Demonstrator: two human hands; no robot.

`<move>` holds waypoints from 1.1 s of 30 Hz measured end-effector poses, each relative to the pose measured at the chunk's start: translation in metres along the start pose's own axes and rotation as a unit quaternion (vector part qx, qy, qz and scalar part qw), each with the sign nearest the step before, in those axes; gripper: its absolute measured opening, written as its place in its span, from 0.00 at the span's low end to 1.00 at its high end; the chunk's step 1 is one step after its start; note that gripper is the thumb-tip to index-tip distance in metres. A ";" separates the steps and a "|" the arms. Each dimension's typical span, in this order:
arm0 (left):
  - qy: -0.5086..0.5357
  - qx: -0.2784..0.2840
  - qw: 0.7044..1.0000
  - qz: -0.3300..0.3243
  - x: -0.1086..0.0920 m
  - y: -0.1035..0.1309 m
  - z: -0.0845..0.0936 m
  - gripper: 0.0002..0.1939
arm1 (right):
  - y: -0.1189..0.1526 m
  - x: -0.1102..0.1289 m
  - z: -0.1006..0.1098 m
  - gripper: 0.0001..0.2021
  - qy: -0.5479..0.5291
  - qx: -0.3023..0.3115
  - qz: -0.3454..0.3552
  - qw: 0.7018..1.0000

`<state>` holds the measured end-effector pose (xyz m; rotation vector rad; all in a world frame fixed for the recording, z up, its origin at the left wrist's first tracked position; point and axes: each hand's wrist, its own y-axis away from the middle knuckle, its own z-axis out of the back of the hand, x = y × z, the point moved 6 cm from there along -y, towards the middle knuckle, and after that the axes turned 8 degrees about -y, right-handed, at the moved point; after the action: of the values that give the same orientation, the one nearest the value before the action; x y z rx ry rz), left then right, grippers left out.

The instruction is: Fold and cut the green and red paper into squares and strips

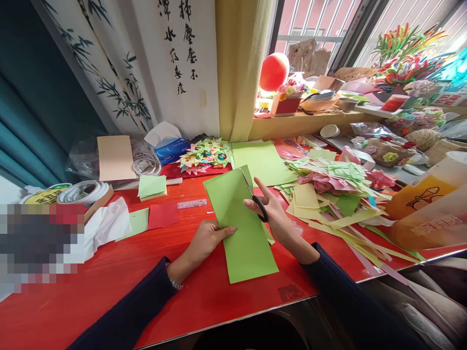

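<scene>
My left hand (209,239) grips the left edge of a green paper sheet (242,238), its thumb on top and its other fingers underneath. The sheet is held above the red table (146,287), tilted slightly. In my right hand (272,214) is a pair of scissors (261,208) with black handles. The thumb and fingers are at the handles, and the blades lie at the upper right part of the green sheet, pointing away from me. Part of the lower blade is hidden by the paper.
Paper strips and scraps (332,180) are heaped at right, near orange-printed bags (430,204). Behind lie large green sheets (262,160) and folded paper stars (207,153). To the left are small green squares (152,186), a red square (162,215), a ruler (191,204) and white tissue (107,226).
</scene>
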<state>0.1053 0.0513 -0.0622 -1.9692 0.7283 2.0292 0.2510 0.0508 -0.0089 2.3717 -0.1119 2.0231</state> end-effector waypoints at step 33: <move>0.003 0.033 0.998 0.050 0.003 -0.009 0.025 0.15 | -0.011 -0.018 0.009 0.40 -0.048 0.009 -0.034 0.998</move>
<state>0.0883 0.0708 -0.0673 -1.9398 0.8999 2.0265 0.2580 0.0620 -0.0281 2.4482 -0.0140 1.8878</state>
